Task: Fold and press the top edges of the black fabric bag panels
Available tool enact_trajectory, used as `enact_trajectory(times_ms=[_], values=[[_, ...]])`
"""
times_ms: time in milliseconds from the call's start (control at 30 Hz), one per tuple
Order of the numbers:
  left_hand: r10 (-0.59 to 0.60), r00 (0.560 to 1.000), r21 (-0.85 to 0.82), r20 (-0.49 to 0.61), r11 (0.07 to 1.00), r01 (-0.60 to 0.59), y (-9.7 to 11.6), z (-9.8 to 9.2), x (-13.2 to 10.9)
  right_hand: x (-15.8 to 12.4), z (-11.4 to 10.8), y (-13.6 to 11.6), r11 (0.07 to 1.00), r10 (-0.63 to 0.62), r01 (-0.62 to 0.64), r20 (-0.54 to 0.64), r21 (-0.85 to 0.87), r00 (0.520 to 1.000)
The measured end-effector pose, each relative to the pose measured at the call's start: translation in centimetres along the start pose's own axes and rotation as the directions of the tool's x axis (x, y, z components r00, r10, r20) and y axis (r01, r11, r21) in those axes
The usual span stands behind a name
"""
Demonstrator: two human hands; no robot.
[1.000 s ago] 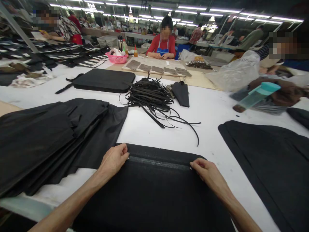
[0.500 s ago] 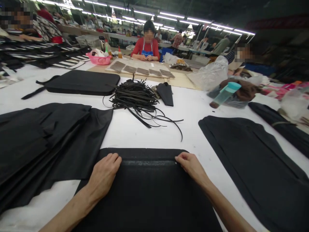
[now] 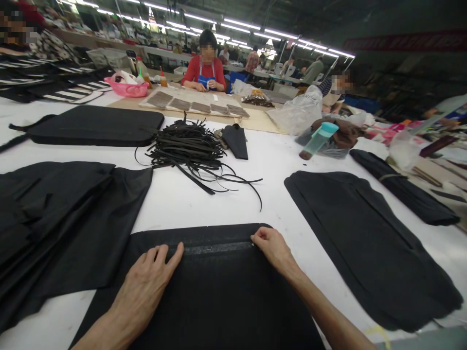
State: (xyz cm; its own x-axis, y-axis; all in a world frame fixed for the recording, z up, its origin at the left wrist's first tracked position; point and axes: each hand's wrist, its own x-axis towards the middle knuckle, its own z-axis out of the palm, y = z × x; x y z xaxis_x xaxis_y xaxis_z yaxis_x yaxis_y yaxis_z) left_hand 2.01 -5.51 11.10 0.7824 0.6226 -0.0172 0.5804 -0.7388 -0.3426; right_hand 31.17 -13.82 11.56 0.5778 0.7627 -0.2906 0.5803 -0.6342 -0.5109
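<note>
A black sheet of leather-like material (image 3: 219, 296) lies flat in front of me, with a narrow greyish, shiny band (image 3: 219, 249) running across it near its far edge. My left hand (image 3: 148, 277) rests on the sheet at the band's left end, fingers stretched out and thumb apart, holding nothing. At the other end of the band, my right hand (image 3: 272, 248) has thumb and forefinger pinched together against the sheet. A tiny pale speck shows by those fingertips; what they hold, if anything, I cannot make out.
Black sheets (image 3: 73, 209) are heaped on the left, and a stack of black pieces (image 3: 365, 233) lies right. Beyond are a tangle of black strips (image 3: 189, 143), a black padded panel (image 3: 98, 125), and a teal-capped bottle (image 3: 319, 140). A co-worker (image 3: 206, 70) sits across the table.
My left hand has gone from curled fingers at the band's end to spread fingers lying lower on the sheet. My right hand keeps its pinch. The view has turned somewhat right.
</note>
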Motion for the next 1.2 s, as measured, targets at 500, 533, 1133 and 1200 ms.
enact_trajectory(times_ms=[500, 533, 1133, 1200], values=[[-0.040, 0.998, -0.030, 0.058, 0.999, 0.041, 0.4, -0.8, 0.1, -1.2, 0.7, -0.6, 0.940, -0.081, 0.037, -0.115, -0.340, 0.990], [-0.045, 0.998, -0.037, 0.054, 0.998, 0.047, 0.4, -0.7, 0.1, -1.2, 0.6, -0.5, 0.923, -0.082, 0.032, -0.115, -0.383, 0.990], [-0.071, 0.997, -0.192, 0.025, 0.979, 0.074, 0.2, -0.7, -0.3, -5.3, 5.9, -6.5, 0.486, -0.726, 0.638, 0.130, -0.598, 0.675], [-0.074, 0.997, -0.231, 0.022, 0.970, 0.077, -0.1, -0.5, -0.5, -5.1, 5.9, -6.4, 0.479, -0.731, 0.632, 0.122, -0.609, 0.671]])
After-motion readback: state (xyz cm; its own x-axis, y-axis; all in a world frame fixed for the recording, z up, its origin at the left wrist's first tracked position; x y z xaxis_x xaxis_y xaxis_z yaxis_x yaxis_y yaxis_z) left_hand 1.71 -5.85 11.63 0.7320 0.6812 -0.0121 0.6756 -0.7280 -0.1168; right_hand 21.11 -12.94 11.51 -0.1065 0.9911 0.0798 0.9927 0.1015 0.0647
